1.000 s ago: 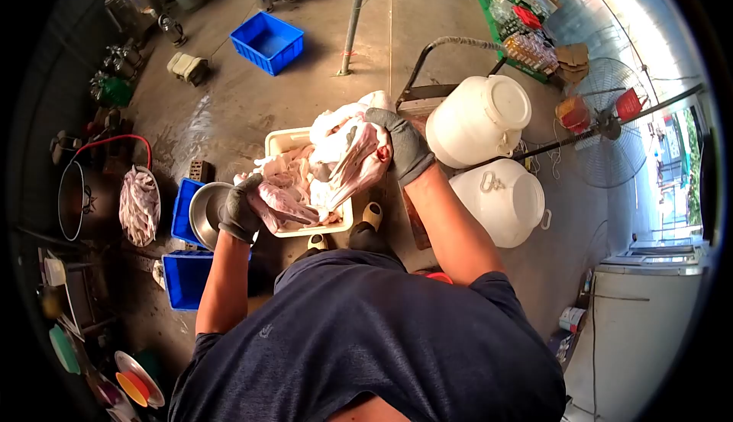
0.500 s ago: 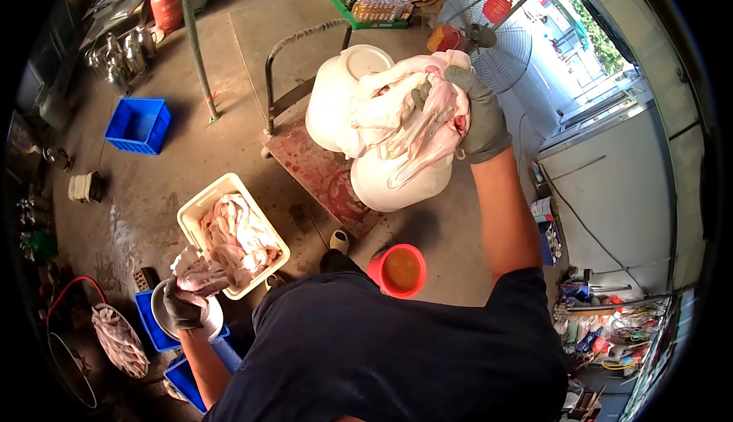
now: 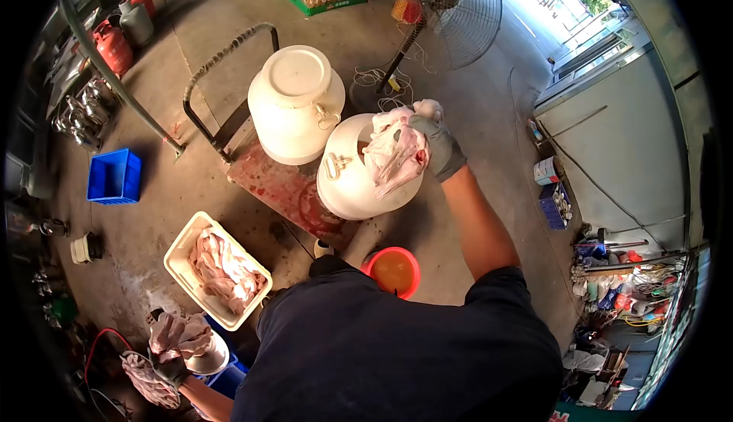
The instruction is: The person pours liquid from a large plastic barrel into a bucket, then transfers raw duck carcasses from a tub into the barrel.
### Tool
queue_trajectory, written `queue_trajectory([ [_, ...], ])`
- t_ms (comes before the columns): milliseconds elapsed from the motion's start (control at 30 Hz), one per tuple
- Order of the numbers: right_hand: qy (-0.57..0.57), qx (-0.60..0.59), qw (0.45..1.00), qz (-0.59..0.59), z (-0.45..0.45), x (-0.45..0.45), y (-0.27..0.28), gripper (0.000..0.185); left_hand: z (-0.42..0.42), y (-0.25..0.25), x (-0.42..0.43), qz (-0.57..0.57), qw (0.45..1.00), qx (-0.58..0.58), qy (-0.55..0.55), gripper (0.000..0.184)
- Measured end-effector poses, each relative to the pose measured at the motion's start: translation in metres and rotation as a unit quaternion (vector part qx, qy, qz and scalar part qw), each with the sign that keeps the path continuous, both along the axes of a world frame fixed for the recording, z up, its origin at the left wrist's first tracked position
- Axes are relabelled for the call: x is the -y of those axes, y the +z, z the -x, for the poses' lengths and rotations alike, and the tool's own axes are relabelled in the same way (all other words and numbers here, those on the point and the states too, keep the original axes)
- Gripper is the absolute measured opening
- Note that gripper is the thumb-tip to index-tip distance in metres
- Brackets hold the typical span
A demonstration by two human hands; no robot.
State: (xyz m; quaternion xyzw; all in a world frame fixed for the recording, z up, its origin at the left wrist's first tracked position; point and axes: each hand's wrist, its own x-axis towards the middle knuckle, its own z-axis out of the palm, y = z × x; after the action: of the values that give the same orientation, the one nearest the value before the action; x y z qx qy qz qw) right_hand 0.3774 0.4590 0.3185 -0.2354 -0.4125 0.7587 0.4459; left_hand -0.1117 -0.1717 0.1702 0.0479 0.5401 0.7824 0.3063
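Note:
My right hand (image 3: 444,151), in a dark grey glove, grips a pale, floppy piece of raw meat (image 3: 393,159) at the mouth of an open white drum (image 3: 347,193). Part of the meat hangs over the drum's side. Beside it stands a second white drum (image 3: 298,105) with its lid on. At the lower left, my gloved left hand (image 3: 169,368) is closed on pinkish-grey raw meat (image 3: 181,333), next to a metal bowl (image 3: 214,357). More raw meat (image 3: 225,265) lies in a cream tub (image 3: 237,246).
Both drums stand on a reddish platform trolley (image 3: 267,185). A red bucket (image 3: 414,262) of brownish liquid is near my feet. A standing fan (image 3: 458,10), a blue crate (image 3: 114,176) and a metal pole (image 3: 107,71) stand around. Another heap of meat (image 3: 149,380) lies lower left.
My right hand and its meat have come down to the open drum, uncovering both drums. My left hand has carried its meat down and left, away from the cream tub. The whole view has shifted.

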Motion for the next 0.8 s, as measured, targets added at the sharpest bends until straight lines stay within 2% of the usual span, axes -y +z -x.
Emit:
queue_trajectory([
  [33,-0.007,-0.015,1.0,0.006,-0.015,-0.013,-0.036,0.014,-0.006,0.01,-0.009,0.017,1.0,-0.012,0.018,0.049],
  [100,-0.077,0.019,0.991,0.105,-0.026,-0.017,-0.058,0.014,-0.016,0.031,-0.027,0.048,0.996,-0.04,0.056,0.049],
  [133,-0.075,0.016,0.991,0.11,-0.031,-0.026,-0.062,0.014,-0.021,0.039,-0.034,0.062,0.993,-0.055,0.079,0.049],
  [233,-0.048,-0.015,0.984,0.169,-0.046,-0.045,-0.062,0.012,-0.03,0.064,-0.046,0.104,0.982,-0.091,0.131,0.049],
  [300,0.006,-0.035,0.987,0.16,-0.045,-0.05,-0.037,0.015,-0.034,0.074,-0.06,0.127,0.975,-0.109,0.146,0.049],
  [333,0.012,-0.02,0.985,0.172,-0.046,-0.049,-0.026,0.023,-0.035,0.076,-0.067,0.137,0.973,-0.116,0.146,0.049],
  [367,0.012,-0.021,0.984,0.176,-0.048,-0.051,-0.014,0.023,-0.035,0.078,-0.074,0.147,0.971,-0.121,0.146,0.049],
  [433,0.042,-0.006,0.988,0.145,-0.047,-0.054,0.011,0.028,-0.035,0.076,-0.093,0.163,0.97,-0.126,0.129,0.049],
  [633,-0.048,0.024,0.994,0.093,-0.051,-0.052,0.065,0.033,-0.035,0.058,-0.159,0.221,0.965,-0.136,0.028,0.049],
  [733,-0.04,0.074,0.992,0.094,-0.044,-0.047,0.072,0.04,-0.03,0.053,-0.188,0.271,0.949,-0.158,-0.025,0.05],
  [800,-0.032,0.089,0.987,0.131,-0.053,-0.043,0.051,0.04,-0.023,0.049,-0.201,0.31,0.931,-0.185,-0.055,0.05],
])
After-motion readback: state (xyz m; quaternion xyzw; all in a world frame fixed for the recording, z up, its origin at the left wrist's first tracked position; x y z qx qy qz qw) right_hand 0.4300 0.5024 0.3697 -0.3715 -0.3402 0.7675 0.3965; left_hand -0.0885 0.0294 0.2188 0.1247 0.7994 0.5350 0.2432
